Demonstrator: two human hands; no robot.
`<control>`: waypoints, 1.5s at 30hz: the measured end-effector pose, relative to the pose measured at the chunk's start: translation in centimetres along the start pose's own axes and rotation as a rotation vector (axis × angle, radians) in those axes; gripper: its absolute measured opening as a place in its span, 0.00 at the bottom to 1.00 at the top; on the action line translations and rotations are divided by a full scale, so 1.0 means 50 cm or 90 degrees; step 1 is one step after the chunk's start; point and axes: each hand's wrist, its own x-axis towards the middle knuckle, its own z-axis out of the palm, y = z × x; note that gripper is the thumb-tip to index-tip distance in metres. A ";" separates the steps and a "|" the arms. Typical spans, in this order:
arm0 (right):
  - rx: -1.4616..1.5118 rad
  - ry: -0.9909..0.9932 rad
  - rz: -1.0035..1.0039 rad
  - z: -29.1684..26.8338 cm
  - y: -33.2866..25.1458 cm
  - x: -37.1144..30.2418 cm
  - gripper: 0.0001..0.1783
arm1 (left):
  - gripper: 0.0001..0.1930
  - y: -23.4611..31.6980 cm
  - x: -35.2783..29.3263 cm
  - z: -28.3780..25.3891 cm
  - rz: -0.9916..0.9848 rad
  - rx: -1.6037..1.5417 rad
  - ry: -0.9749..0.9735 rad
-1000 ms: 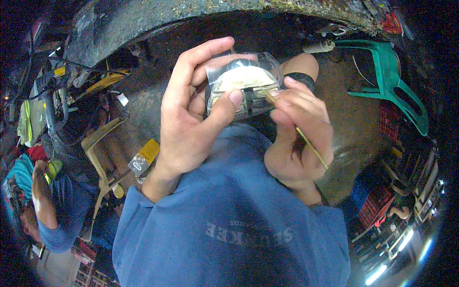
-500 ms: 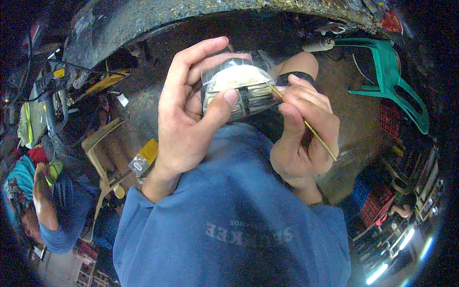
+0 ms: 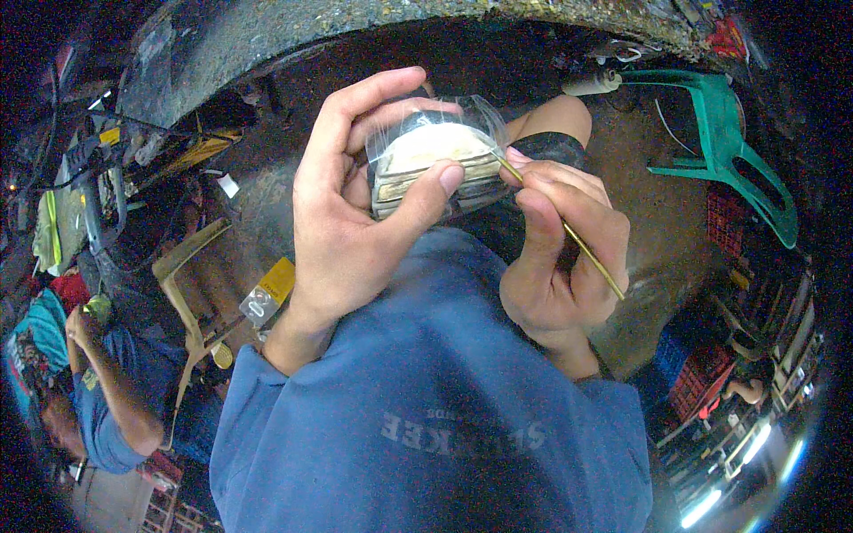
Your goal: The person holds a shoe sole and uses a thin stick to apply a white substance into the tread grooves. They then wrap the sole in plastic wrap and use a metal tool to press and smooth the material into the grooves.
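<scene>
Rounded pale-topped piece [image 3: 434,147], one, clasped in your left hand [image 3: 345,211]; thin brass-coloured rod [image 3: 593,258], one, pinched in your right hand [image 3: 597,229], tip at the piece's edge, right of the left grip: brace the piece firmly, guide the tip lightly.

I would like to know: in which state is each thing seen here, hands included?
Left hand: closed on the cream-and-black piece, index finger extended
Right hand: pinching the thin golden stick
Cream-and-black piece: held, partly covered by clear plastic
Clear plastic: projecting past the piece's upper edge
Thin golden stick: slanted
Tube lights: lit
</scene>
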 end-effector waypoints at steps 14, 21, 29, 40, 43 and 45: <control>0.009 0.003 -0.008 0.001 -0.003 0.001 0.05 | 0.32 -0.002 0.003 0.000 0.036 0.045 -0.003; 0.058 0.077 0.019 0.007 0.004 -0.002 0.05 | 0.33 -0.001 0.001 0.001 0.027 0.055 -0.001; 0.030 0.046 -0.025 0.004 0.000 0.006 0.06 | 0.33 0.000 -0.004 0.006 0.011 0.031 0.004; 0.016 -0.018 -0.060 -0.002 -0.008 0.029 0.07 | 0.33 -0.001 -0.009 0.009 0.026 0.039 0.002; 0.024 -0.042 -0.054 -0.012 -0.006 0.029 0.07 | 0.33 -0.002 -0.009 0.007 0.023 0.035 0.001; 0.033 -0.005 -0.050 -0.008 -0.005 0.026 0.07 | 0.33 -0.002 -0.008 0.005 0.022 0.031 0.002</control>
